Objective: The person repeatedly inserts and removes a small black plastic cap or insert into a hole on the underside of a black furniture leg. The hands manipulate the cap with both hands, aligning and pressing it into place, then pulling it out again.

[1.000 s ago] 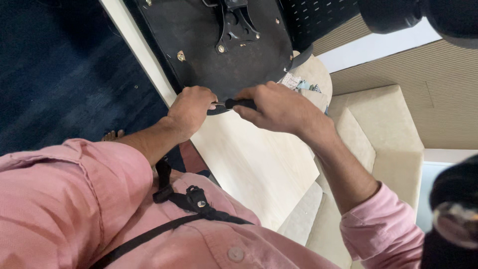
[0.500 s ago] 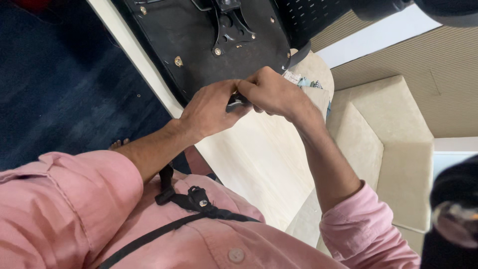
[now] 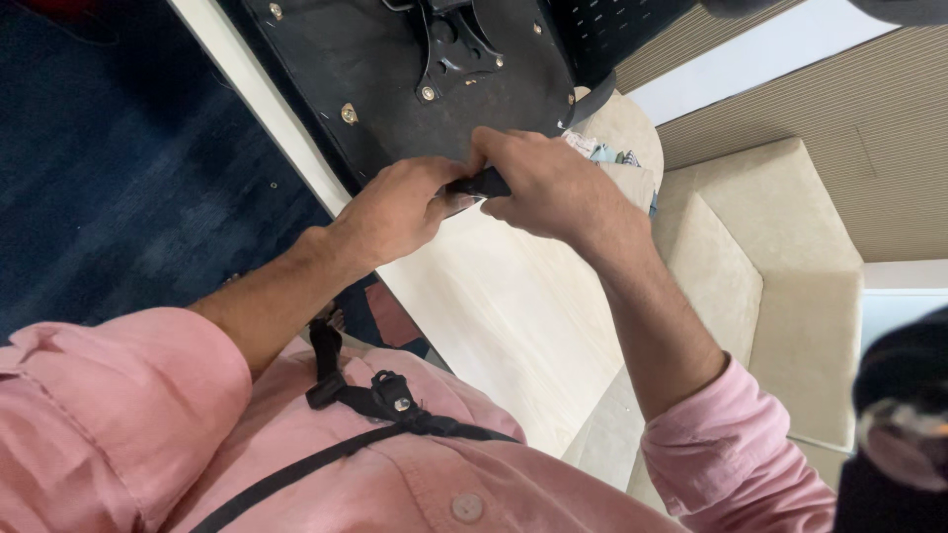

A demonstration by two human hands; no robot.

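Where the fingers meet, both the left hand [image 3: 400, 209] and right hand [image 3: 541, 185] clench a small black part [image 3: 481, 184]. Its shape is mostly hidden beneath them. The black chair base [image 3: 395, 74] beyond is cut off.

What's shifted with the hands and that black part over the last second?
Both hands closed together: the left hand slid toward the right hand, both still pinching the small black plastic part. The black chair-seat underside and pale wooden tabletop stayed put.
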